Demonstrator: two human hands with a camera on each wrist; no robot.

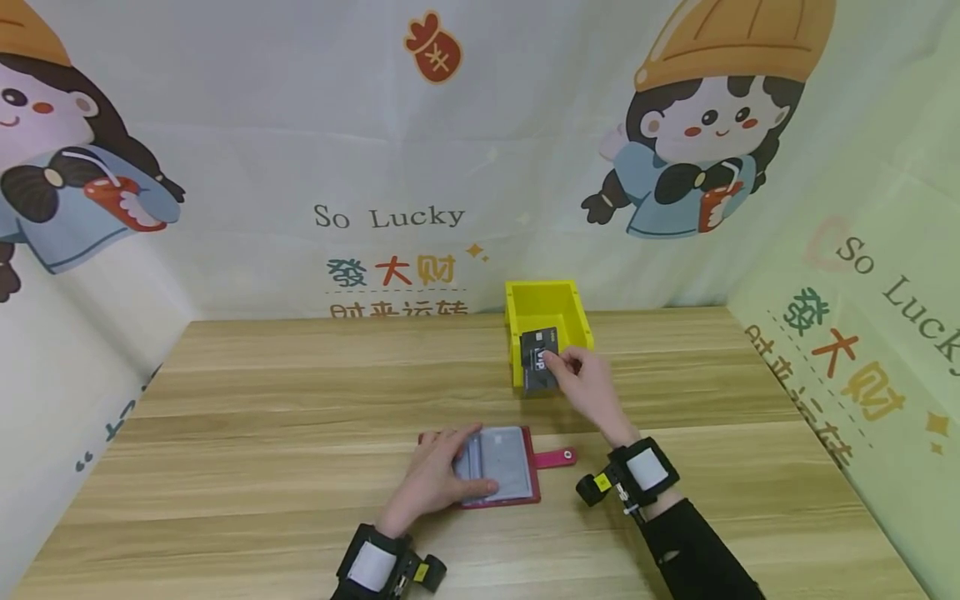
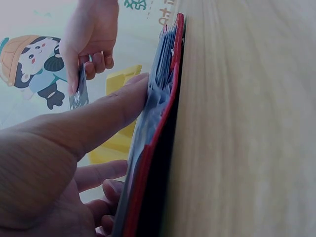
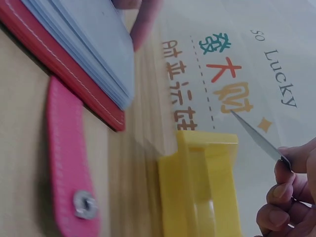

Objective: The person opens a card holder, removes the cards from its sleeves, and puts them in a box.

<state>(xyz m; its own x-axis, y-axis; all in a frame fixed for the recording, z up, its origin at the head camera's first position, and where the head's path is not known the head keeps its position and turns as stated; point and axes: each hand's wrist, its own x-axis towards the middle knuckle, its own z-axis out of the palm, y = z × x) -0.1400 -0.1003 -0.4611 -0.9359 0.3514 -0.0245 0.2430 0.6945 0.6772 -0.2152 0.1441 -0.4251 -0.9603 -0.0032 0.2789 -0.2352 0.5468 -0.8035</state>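
Observation:
In the head view, my right hand pinches a black card marked VIP between thumb and fingers. The card is held over the near end of a yellow bin; edge-on in the right wrist view, the card looks thin. My left hand rests on an opened red card holder lying on the table, its thumb across the clear plastic sleeves. From the left wrist view, the thumb touches the stack of sleeves and the other fingers lie beyond it.
A pink strap with a metal snap sticks out to the right of the card holder. The wooden table meets a printed cloth backdrop behind the bin, and another printed cloth hangs at the right.

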